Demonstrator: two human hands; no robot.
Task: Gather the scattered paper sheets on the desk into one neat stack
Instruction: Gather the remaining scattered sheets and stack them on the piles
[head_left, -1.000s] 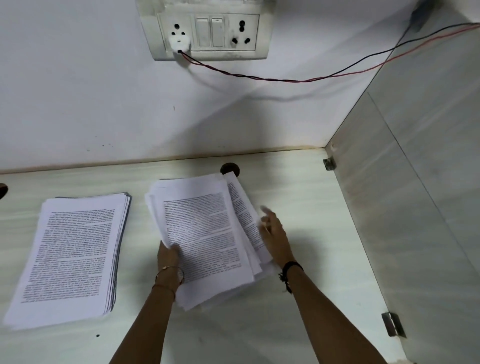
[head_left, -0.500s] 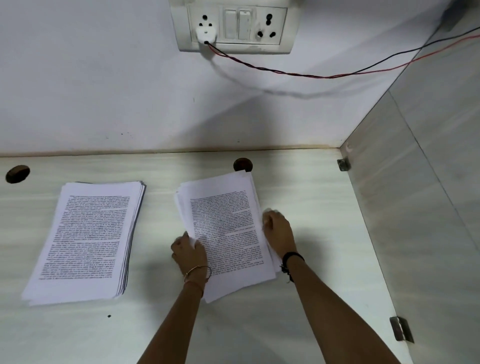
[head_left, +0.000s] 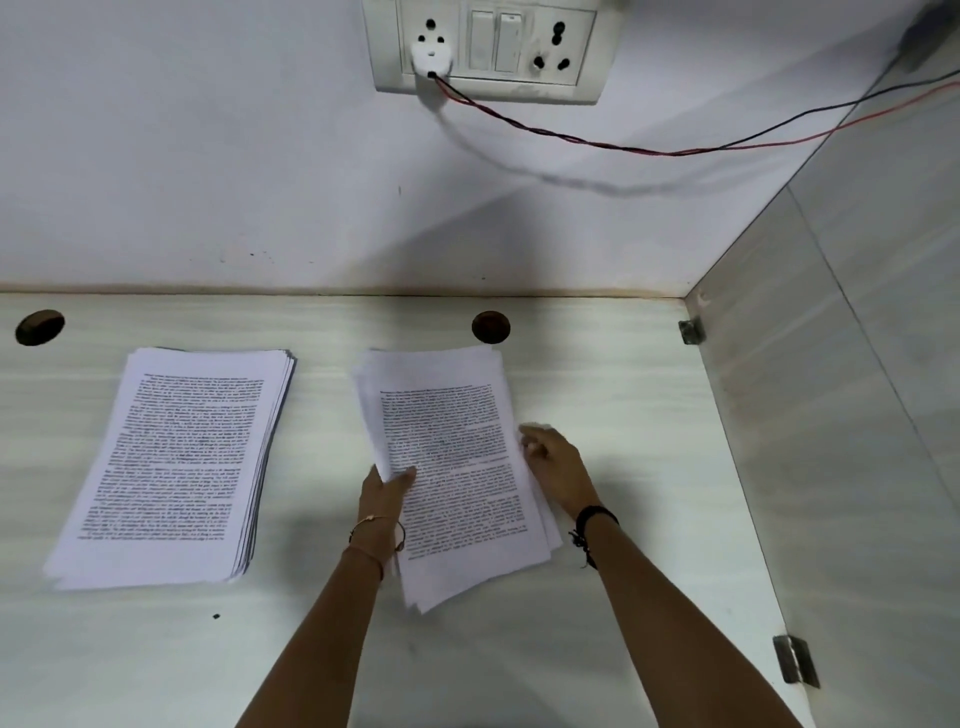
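- The loose pile (head_left: 457, 467) lies on the tabletop (head_left: 623, 415) between both hands, its long axis running away from the person and its edges fanned.
- The left hand (head_left: 384, 493) pinches the pile's left edge, thumb on top.
- The right hand (head_left: 558, 467) rests loosely extended fingers against its right edge.
- The neat stack (head_left: 176, 457) lies well left of the left hand, which is the nearer one.

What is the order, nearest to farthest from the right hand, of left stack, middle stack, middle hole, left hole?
1. Middle stack, at the right hand.
2. Middle hole, behind that stack.
3. Left stack, to the left.
4. Left hole, far back left.
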